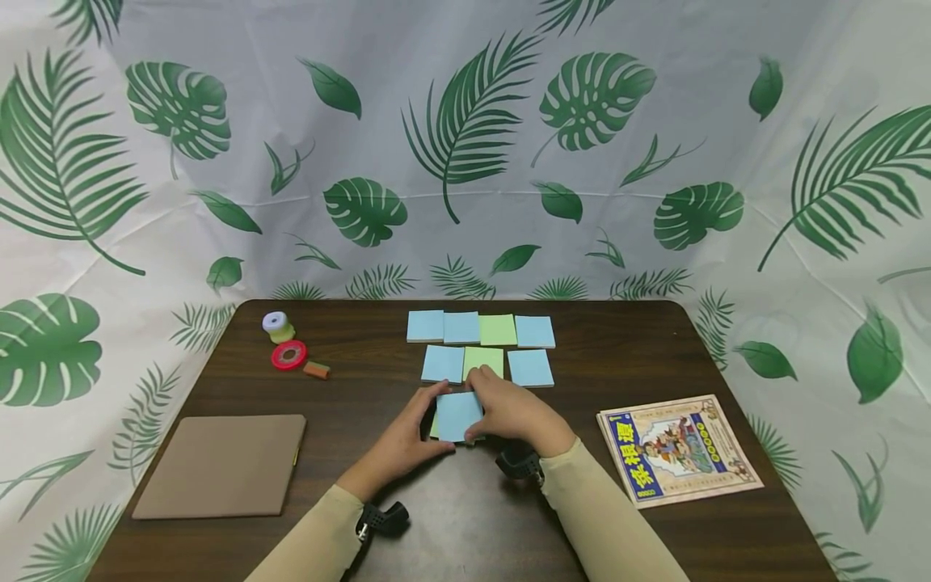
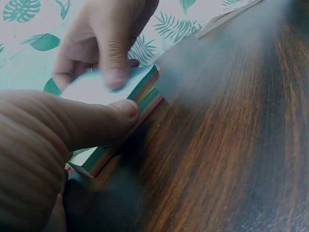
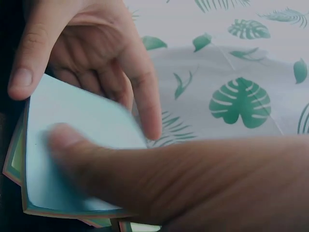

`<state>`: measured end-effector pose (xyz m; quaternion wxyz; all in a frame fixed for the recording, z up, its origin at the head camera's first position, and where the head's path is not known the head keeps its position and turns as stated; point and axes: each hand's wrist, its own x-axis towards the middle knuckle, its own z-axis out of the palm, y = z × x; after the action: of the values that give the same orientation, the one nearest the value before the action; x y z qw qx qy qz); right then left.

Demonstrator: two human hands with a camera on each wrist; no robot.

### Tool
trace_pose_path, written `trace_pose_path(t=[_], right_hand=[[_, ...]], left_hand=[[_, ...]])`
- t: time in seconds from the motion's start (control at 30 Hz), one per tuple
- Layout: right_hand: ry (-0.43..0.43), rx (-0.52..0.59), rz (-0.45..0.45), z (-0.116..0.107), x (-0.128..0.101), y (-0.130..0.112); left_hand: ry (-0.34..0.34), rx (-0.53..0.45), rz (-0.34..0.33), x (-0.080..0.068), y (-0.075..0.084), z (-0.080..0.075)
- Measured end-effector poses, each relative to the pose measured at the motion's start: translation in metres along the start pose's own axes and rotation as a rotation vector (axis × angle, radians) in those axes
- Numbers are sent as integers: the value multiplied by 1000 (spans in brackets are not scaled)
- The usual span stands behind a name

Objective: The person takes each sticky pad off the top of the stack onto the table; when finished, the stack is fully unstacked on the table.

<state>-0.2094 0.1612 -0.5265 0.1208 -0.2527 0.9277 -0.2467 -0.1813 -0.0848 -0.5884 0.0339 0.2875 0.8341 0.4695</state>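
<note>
A blue sticky-note pad (image 1: 458, 416) lies slightly askew over a green sticky-note pad (image 1: 434, 427), at the middle of the table's near half. My left hand (image 1: 407, 436) grips the blue pad's left side, thumb at the near corner and fingers at the far one. From the right, my right hand (image 1: 516, 411) holds the same pad, its thumb by the near right corner and fingers at the far edge. The left wrist view shows multicoloured layers along the edges of the stacked pads (image 2: 145, 89). In the right wrist view the right thumb (image 3: 67, 140) is blurred over the blue top.
Beyond the hands, blue and green pads (image 1: 444, 364) form two rows. At the left are tape rolls (image 1: 288, 355), a small orange-brown block (image 1: 316, 370) and a brown flat case (image 1: 221, 466). A colourful booklet (image 1: 680, 450) lies at the right. Leaf-print cloth (image 1: 465, 162) hangs behind.
</note>
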Motion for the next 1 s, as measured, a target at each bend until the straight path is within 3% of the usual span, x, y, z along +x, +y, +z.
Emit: trace_pose_path(t=[0.2,0.37,0.7,1.0], right_hand=[[49,91,-96,-5,2,-1],[72,150,-167,-15,1,2],[144,144,-110,-36,-10,29],[85,138,-40,-30,-36,64]], left_hand=[[-10,7,-50,-1,0,0],[11,34,-4,-1,-1,0],[15,55,1,0,-2,5],[25,63,4,-1,2,12]])
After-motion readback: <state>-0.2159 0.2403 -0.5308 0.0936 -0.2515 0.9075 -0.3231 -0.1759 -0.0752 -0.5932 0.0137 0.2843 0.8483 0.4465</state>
